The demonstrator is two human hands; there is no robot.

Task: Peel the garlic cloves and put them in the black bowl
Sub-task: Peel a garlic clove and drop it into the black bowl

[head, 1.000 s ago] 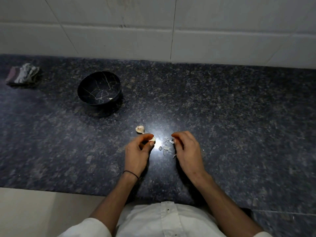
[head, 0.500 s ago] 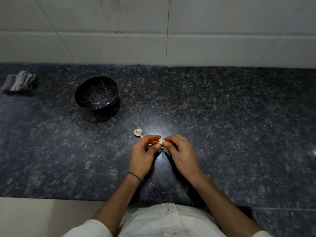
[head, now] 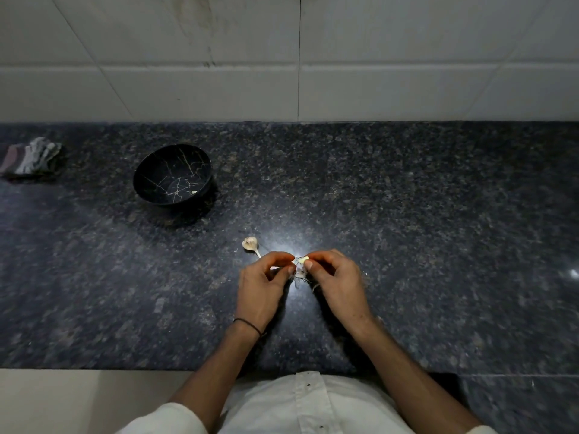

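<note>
Granite counter, dark, speckled and polished, backed by a white tiled wall at twelve o'clock.

Far left, at nine o'clock on the counter: one crumpled grey and pink cloth.

At ten o'clock from the hands: one round black bowl with thin gold crack-like veins, upright, well apart from them; a small pale piece lies inside near its right wall.

Just beyond the left thumb, at eleven o'clock: one papery off-white garlic remnant with a short stem, lying on the counter.

Left hand, thin black wristband: thumb and forefinger curled, pinching the left end of the clove.

Centre: one pale yellow garlic clove, held between both hands above a bright glare spot, with loose shreds of papery skin just under it.

Right hand: thumb and forefinger pinching the clove's right end, other fingers curled.
</note>
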